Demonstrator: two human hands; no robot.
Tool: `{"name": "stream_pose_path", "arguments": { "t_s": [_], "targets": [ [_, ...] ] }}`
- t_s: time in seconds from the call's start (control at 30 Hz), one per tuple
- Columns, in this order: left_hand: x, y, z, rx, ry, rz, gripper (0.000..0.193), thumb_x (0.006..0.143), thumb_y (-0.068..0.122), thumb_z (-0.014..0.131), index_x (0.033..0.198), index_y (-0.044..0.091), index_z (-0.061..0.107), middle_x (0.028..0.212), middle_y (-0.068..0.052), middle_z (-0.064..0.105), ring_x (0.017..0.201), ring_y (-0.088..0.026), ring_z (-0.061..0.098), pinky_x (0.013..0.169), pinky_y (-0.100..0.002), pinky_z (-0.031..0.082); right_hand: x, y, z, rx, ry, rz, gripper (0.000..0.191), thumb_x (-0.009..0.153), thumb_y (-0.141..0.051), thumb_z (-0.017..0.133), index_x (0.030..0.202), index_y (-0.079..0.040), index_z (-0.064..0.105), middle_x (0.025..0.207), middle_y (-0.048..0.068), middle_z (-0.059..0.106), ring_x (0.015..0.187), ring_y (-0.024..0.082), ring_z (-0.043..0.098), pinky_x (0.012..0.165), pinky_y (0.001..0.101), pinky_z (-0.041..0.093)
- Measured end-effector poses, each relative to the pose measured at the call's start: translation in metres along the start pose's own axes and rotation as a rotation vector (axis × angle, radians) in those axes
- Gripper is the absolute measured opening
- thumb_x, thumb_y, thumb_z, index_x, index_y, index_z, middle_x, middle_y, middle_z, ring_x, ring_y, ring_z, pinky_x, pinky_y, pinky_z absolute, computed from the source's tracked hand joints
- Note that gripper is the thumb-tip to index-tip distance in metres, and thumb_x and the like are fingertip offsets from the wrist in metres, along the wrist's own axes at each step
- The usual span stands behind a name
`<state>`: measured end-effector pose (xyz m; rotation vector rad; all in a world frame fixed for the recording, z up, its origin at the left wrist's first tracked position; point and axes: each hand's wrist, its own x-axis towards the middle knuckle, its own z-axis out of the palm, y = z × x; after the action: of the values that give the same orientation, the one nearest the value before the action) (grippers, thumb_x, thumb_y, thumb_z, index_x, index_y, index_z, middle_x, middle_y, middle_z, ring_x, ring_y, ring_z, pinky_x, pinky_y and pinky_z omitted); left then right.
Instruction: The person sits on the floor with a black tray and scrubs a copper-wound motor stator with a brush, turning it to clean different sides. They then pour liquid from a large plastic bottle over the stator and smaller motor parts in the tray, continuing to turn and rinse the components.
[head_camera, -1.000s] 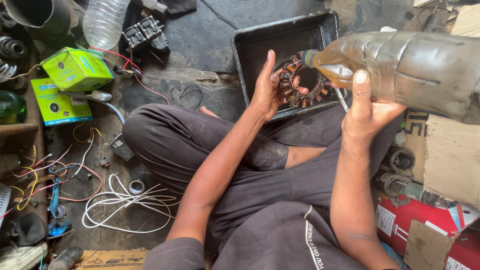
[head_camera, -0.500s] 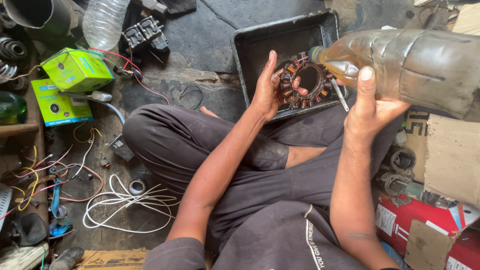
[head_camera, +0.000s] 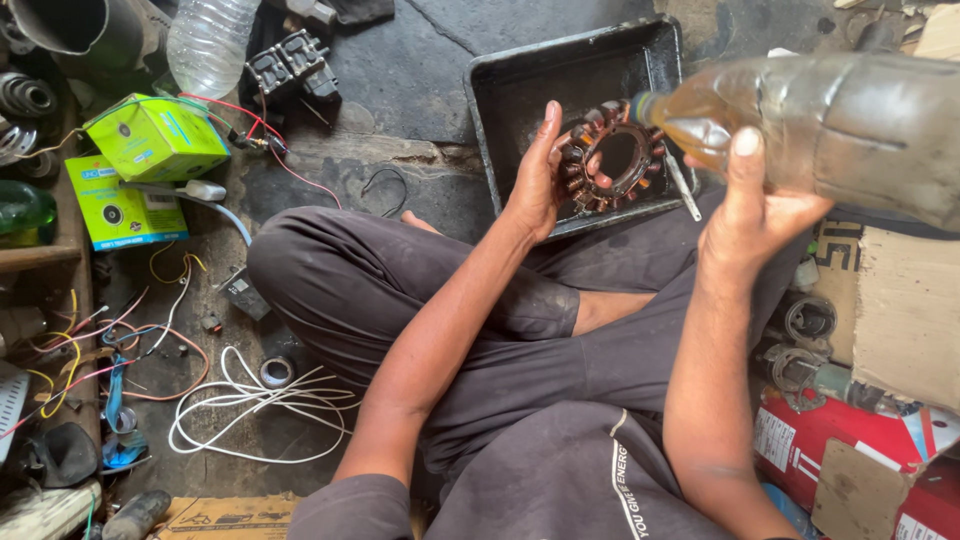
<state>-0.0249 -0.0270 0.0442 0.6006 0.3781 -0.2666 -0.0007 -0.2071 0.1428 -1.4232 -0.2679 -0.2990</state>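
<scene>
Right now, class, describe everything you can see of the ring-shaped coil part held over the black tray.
The stator ring is a round metal core with an open centre and copper-wound poles radiating around its rim. It looks greasy and worn. The left hand holds it tilted on edge above the black tray, gripping its left side. The mouth of the plastic bottle, tipped by the right hand, sits at its right edge.

Copper-brown wound ring (head_camera: 612, 157), amber liquid in a clear bottle (head_camera: 820, 125), black tray (head_camera: 560, 85), lime-green boxes (head_camera: 155, 140), white cable (head_camera: 250, 405)
</scene>
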Motion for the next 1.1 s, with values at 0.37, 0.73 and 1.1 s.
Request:
{"name": "stream_pose_path", "arguments": {
  "t_s": [0.37, 0.73, 1.1],
  "targets": [
    [0.001, -0.008, 0.001, 0.121, -0.004, 0.127, 0.090, 0.093, 0.080, 0.042, 0.126, 0.000, 0.066, 0.079, -0.003, 0.059, 0.075, -0.013, 0.058, 0.079, -0.031, 0.050, -0.013, -0.016, -0.009, -0.142, -0.017, -0.047, 0.070, 0.106, -0.011, 0.079, 0.157, 0.003, 0.034, 0.149, 0.019, 0.053, 0.129, 0.024, 0.057, 0.116, 0.0376, 0.049],
    [-0.001, -0.004, 0.001, 0.121, 0.024, 0.112, 0.092, 0.092, 0.079, 0.042, 0.130, -0.002, 0.064, 0.079, -0.003, 0.058, 0.073, -0.011, 0.058, 0.077, -0.029, 0.051, -0.016, -0.003, -0.024, -0.090, -0.010, -0.042, 0.072, 0.110, -0.007, 0.078, 0.159, -0.002, 0.025, 0.152, 0.024, 0.049, 0.124, 0.029, 0.061, 0.096, 0.0432, 0.059],
    [0.004, -0.010, -0.003, 0.194, 0.002, 0.148, 0.055, 0.100, 0.054, 0.058, 0.120, 0.003, 0.070, 0.096, 0.002, 0.066, 0.079, -0.008, 0.054, 0.072, -0.025, 0.044, -0.011, -0.014, -0.017, -0.039, 0.044, 0.020, 0.071, 0.104, -0.009, 0.079, 0.158, 0.004, 0.034, 0.139, 0.025, 0.056, 0.112, 0.031, 0.068, 0.082, 0.0444, 0.065]
  ]
}}
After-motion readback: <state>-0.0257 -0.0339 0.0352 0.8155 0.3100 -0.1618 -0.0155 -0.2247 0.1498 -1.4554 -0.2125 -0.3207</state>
